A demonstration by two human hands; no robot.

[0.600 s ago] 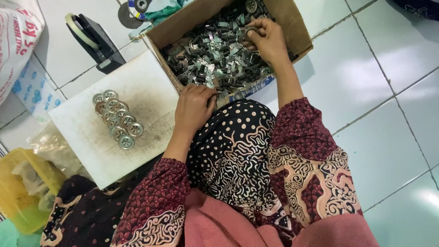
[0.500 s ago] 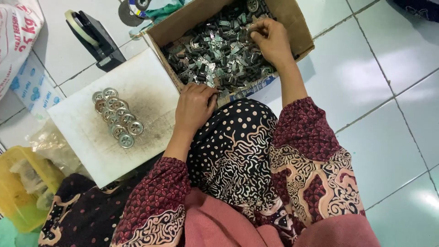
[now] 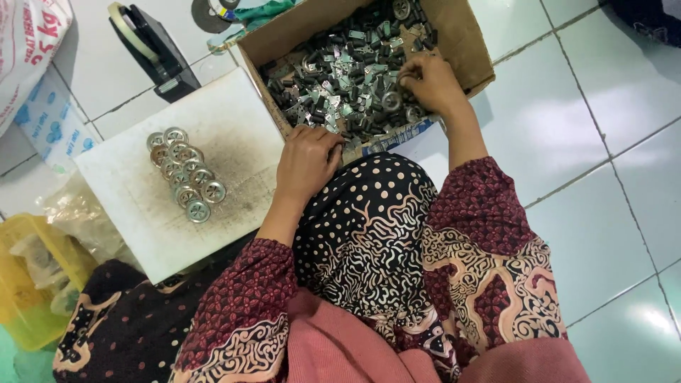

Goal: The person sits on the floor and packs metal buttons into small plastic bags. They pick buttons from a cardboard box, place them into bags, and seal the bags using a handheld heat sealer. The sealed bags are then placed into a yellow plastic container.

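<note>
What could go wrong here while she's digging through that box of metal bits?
The right hand is bare among the loose metal parts in the cardboard box, so an edge might nick a finger. The round discs sit unrestrained on the white board near the left hand; a nudge could scatter them.

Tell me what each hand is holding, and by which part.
Cannot be told: the right hand fingers small metal parts in the box; the left hand is curled at its edge.

Maroon batik-patterned sleeves w/ cream swirls showing; brown cardboard box holding grey metal bits; white scuffed board; yellow plastic basket.
</note>
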